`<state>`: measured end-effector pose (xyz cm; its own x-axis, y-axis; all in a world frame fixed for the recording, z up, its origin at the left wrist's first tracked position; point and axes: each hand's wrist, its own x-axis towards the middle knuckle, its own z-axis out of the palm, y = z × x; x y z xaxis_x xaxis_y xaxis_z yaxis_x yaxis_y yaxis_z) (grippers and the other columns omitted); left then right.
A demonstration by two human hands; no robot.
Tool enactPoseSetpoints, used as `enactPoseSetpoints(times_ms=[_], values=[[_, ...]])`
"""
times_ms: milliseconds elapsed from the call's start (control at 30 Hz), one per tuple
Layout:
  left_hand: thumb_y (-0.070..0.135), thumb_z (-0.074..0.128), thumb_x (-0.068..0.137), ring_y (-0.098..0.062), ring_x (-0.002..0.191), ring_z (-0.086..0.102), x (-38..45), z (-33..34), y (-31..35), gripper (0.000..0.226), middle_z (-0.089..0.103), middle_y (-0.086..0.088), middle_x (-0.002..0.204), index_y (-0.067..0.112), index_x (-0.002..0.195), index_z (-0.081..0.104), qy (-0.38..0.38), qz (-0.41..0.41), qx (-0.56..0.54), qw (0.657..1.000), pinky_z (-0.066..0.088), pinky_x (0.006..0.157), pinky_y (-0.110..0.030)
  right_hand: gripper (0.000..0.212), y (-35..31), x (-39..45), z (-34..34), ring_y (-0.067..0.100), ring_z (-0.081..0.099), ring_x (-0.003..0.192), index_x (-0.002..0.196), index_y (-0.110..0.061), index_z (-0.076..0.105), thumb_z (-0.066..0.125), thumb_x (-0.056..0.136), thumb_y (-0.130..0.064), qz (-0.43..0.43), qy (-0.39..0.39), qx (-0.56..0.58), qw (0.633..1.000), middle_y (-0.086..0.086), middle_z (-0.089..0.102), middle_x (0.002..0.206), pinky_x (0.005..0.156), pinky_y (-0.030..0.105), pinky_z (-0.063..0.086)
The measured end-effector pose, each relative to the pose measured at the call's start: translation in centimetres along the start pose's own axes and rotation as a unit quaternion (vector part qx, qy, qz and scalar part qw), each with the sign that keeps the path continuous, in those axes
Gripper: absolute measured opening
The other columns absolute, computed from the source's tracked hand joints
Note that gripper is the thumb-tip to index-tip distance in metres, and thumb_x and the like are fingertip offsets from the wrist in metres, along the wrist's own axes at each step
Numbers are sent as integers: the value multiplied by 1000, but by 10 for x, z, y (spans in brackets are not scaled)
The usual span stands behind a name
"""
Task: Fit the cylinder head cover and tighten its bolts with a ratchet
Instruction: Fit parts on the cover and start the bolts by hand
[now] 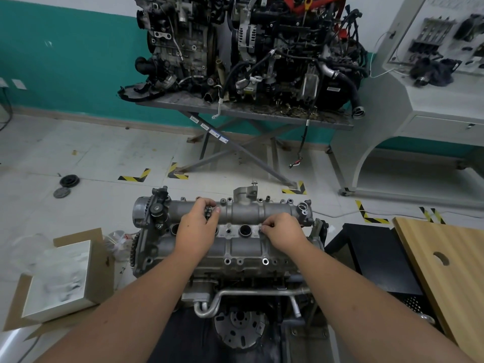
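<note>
The left hand (197, 226) holds several dark bolts (208, 213) in curled fingers; the right hand (280, 231) pinches something small, fingertips touching the engine cover (243, 247).

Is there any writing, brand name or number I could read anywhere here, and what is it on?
None can be read.
Stamped marks on the cylinder head cover, between the hands: too blurred.
White stickers on the stand's leg: too small.
Label on the black engine part at the back: too small.
Print heading the display board: blurred.
Yellow-black floor tape: stripes only, no words.
</note>
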<state>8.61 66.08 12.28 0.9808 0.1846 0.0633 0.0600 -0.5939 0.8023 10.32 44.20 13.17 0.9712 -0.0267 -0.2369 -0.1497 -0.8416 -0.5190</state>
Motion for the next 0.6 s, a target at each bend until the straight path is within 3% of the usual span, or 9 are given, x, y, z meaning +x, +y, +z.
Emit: enactPoseSetpoints(times_ms=[300,433,533,600], values=[[37,54,100,-5,48,53,3,6,1,5,55,8,58,33,98,51,8,11,26,1000,28,41,-18,18,-4,3,-2,17,66,78,79,-21,75,65,94,-24,5,-26,-16,1000,2,73,85,73,31,55],[38,55,100,-4,54,56,1,3,0,5,57,7,62,34,99,52,5,10,4,1000,32,41,-16,16,-1,-1,-5,16,66,85,94,-17,78,64,95,-24,-11,-34,-14,999,-1,74,92,76,29,53],[41,54,99,-3,57,57,-1,0,-1,6,61,10,70,38,99,50,14,5,-12,1000,31,44,-14,21,2,-5,-10,6,60,64,93,-23,76,56,96,-19,25,5,101,995,-10,70,73,55,20,45],[42,54,99,-4,59,57,-2,0,0,6,61,10,72,38,100,50,10,6,-12,1000,34,47,-19,30,-2,-6,-14,5,56,69,105,-23,74,48,96,-10,72,32,230,970,-9,70,84,65,21,47]])
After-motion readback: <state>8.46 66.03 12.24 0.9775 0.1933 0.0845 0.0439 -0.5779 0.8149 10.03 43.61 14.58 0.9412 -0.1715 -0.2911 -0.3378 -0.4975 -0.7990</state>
